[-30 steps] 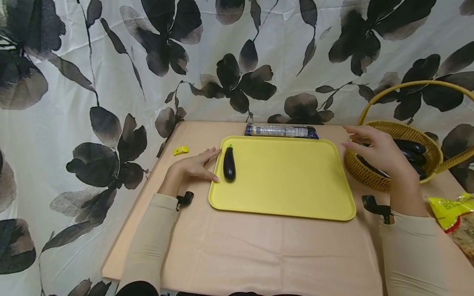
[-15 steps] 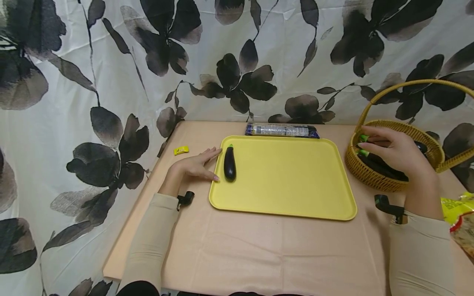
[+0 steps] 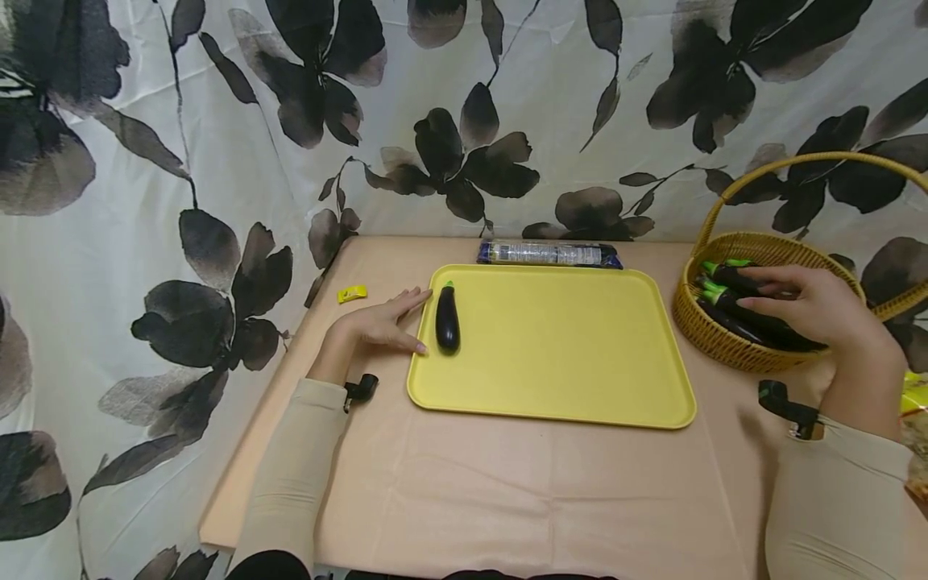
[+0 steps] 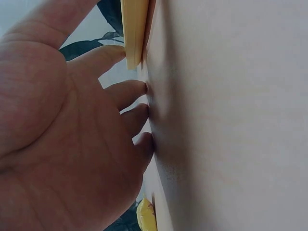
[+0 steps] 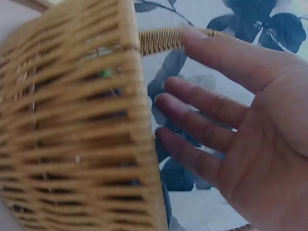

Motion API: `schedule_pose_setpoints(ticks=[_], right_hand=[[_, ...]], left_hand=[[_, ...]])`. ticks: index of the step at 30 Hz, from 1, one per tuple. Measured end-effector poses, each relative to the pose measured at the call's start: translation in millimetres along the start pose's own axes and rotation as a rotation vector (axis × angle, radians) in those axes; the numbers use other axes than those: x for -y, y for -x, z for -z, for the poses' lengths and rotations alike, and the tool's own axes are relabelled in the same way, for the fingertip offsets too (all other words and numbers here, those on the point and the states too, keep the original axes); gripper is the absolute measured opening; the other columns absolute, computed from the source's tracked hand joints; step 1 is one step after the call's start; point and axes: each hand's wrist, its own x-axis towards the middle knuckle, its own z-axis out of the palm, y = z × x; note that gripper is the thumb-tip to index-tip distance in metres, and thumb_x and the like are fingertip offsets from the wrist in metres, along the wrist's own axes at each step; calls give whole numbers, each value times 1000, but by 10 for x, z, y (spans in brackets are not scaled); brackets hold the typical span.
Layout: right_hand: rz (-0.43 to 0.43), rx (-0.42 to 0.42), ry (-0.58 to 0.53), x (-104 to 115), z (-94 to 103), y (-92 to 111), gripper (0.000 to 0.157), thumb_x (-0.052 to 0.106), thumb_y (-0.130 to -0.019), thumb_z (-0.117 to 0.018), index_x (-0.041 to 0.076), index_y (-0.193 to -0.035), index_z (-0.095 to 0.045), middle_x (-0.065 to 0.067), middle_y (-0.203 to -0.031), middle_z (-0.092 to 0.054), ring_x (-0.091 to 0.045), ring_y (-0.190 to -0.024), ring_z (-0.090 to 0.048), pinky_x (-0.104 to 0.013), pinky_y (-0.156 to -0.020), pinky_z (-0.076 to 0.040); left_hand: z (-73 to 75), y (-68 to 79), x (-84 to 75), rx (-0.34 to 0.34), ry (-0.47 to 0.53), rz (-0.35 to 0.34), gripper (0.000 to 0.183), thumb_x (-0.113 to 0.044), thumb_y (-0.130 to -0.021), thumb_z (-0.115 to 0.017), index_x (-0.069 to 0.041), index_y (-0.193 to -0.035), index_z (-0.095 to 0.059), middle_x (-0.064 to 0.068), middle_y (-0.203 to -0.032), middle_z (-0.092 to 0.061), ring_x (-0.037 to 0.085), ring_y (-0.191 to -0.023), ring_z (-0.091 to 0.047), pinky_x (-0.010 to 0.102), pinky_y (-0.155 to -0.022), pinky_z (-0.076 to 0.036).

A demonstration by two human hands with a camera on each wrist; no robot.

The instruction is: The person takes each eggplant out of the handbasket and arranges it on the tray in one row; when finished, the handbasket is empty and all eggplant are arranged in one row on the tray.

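A yellow tray [image 3: 565,354] lies on the table with one small dark eggplant [image 3: 447,322] near its left edge. Straight fingers of my left hand [image 3: 379,325] rest at the tray's left side, the thumb and index touching its rim; the left wrist view shows the other fingertips on the tabletop. Over the wicker basket [image 3: 714,345] at right hovers my right hand [image 3: 822,310], its fingers loosely bent above several eggplants [image 3: 757,321] with green stems. In the right wrist view nothing is held by those fingers, and the basket wall [image 5: 82,144] hides most of the eggplants.
Behind the tray lies a dark blue package [image 3: 548,254]. A small yellow packet [image 3: 352,294] sits left of the tray. The basket's tall handle [image 3: 812,157] arches above it. A yellow bag [image 3: 915,395] is partly visible at the right edge. A floral curtain hangs behind.
My right hand has moved right, from the basket's left rim to above its right part, uncovering the green-stemmed eggplants. The left hand, tray and single eggplant have stayed in place.
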Motion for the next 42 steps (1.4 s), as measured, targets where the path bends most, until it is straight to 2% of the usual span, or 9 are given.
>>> schedule_pose_setpoints(ticks=[5, 11, 15, 18, 22, 29, 31, 35, 42], right_hand=[[-9, 31, 47, -70, 31, 45, 56, 32, -102, -68, -3, -145, -57, -34, -115, -62, -43, -95, -59, -31, -62, -47], [-47, 50, 70, -113, 12, 42, 54, 28, -101, -70, -2, -143, -59, -35, -112, -62, -44, -93, -58, -42, -65, -49], [-60, 77, 78, -138, -20, 32, 56, 31, -100, -71, -3, -142, -58, -43, -127, -55, -58, -111, -52, -66, -82, -49], [-58, 94, 76, -157, -50, 34, 54, 30, -100, -70, -4, -141, -59, -46, -136, -48, -65, -122, -43, -78, -96, -38], [-51, 101, 76, -171, -85, 35, 47, 21, -100, -70, -5, -138, -61, -46, -137, -48, -67, -125, -41, -81, -101, -34], [-81, 150, 111, -178, -99, 27, 47, 20, -101, -68, -3, -141, -58, -48, -137, -46, -68, -125, -38, -83, -103, -28], [-82, 158, 117, -182, -101, 27, 47, 17, -101, -68, -3, -141, -58, -48, -136, -47, -67, -122, -41, -83, -103, -28], [-76, 147, 128, -197, -107, 28, 44, 14, -99, -68, -4, -139, -60, -49, -134, -48, -61, -113, -49, -79, -97, -37], [-80, 134, 123, -172, -88, 39, 45, 20, -102, -67, -5, -139, -60, -49, -137, -45, -66, -119, -45, -80, -99, -36]], left_hand=[[6, 4, -6, 1, 4, 7, 126, -61, -74, -89, -32, -169, -11, 3, -177, 5, 26, -163, 12, 56, -131, 1], [3, 8, -14, 1, 6, 6, 126, -60, -74, -89, -32, -169, -11, 3, -177, 5, 26, -163, 11, 55, -131, 1], [-9, 8, -3, -4, 4, 4, 126, -60, -74, -89, -32, -169, -11, 3, -177, 5, 25, -163, 12, 55, -131, 1], [-19, 9, 6, -8, 2, 0, 125, -59, -75, -89, -31, -169, -11, 3, -177, 4, 25, -163, 11, 55, -131, 0], [-27, 21, 9, -15, 4, -6, 124, -57, -75, -89, -31, -169, -12, 4, -177, 4, 26, -163, 11, 55, -131, 0], [-40, 33, 19, -24, 2, -16, 123, -56, -76, -89, -31, -169, -12, 5, -177, 3, 26, -163, 11, 55, -131, -1], [-41, 30, 23, -23, 1, -16, 123, -56, -76, -89, -31, -169, -12, 4, -177, 3, 26, -163, 10, 55, -131, -1], [-36, 28, 27, -20, -4, -15, 124, -57, -76, -89, -31, -169, -12, 4, -177, 4, 26, -163, 11, 55, -131, -1], [-28, 34, 33, -11, -6, -13, 124, -59, -76, -88, -32, -169, -11, 3, -177, 5, 26, -163, 11, 56, -131, 0]])
